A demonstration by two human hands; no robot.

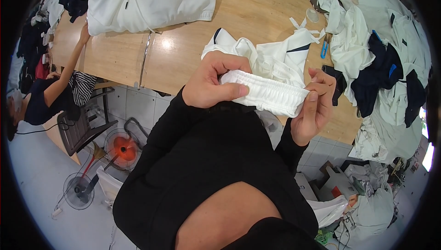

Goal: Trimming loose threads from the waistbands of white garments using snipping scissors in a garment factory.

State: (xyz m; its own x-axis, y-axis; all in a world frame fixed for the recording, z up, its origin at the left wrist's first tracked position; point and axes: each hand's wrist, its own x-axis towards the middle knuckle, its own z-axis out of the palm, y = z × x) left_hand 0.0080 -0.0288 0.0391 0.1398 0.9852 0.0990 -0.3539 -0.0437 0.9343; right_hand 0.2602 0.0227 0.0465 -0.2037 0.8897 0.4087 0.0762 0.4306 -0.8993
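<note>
Between my two hands stretches the gathered elastic waistband (271, 91) of a white garment. My left hand (218, 80) grips its left end, thumb lying on top and fingers hidden behind the cloth. At the other end my right hand (314, 105) pinches the band between thumb and fingers. The rest of the white garment (266, 61), with dark navy trim, lies on the table just beyond the band.
On the wooden table (183, 57) a stack of white garments (156, 6) stands at far left. White and navy clothes (381, 66) heap up at the right, beside a blue-handled cutter (325, 45). Another person (41, 91) reaches in from the left, near floor fans (123, 149).
</note>
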